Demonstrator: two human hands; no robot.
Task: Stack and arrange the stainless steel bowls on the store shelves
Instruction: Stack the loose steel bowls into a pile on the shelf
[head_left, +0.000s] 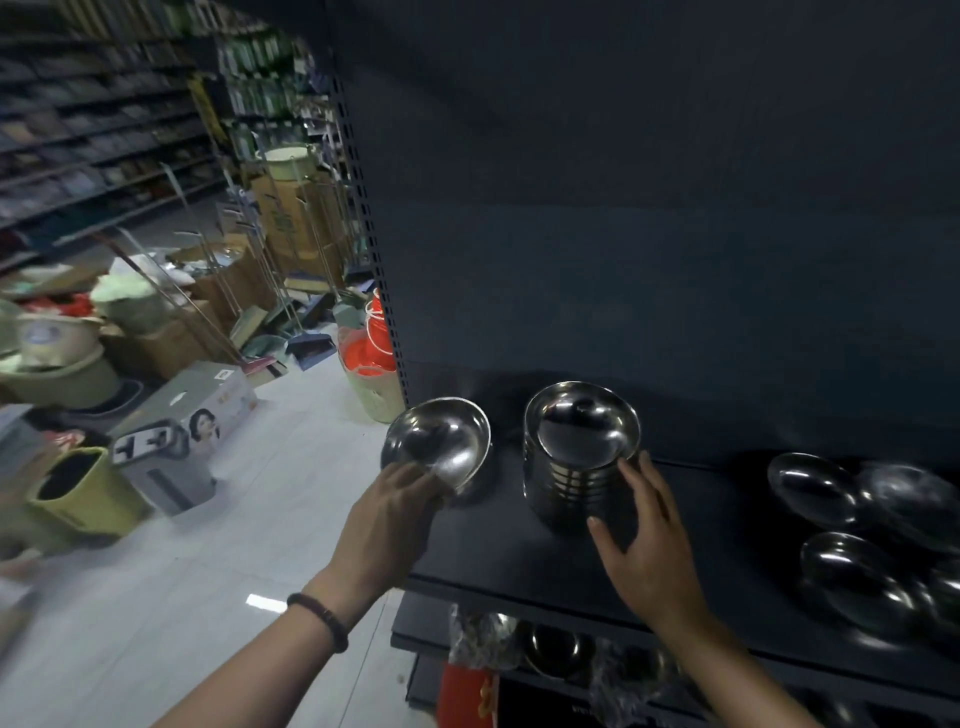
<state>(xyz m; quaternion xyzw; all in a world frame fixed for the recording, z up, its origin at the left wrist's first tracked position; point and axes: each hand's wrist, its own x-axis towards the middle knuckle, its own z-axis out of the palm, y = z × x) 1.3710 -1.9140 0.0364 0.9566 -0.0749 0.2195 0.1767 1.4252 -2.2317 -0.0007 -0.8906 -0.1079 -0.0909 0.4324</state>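
A tall stack of steel bowls (576, 462) stands on the dark shelf (519, 551), near its left end. My right hand (649, 545) curls round the stack's near right side, thumb low and fingers up by the rim. My left hand (395, 514) grips the near rim of a single steel bowl (441, 441), tilted and held at the shelf's left edge beside the stack. Several loose bowls (852, 530) lie scattered on the shelf to the right.
A perforated upright (374, 249) marks the shelf unit's left side. Lower shelves hold more bowls (556, 649) and wrapped goods. Boxes (182, 415), buckets (83, 493) and red baskets (369, 348) clutter the aisle floor on the left.
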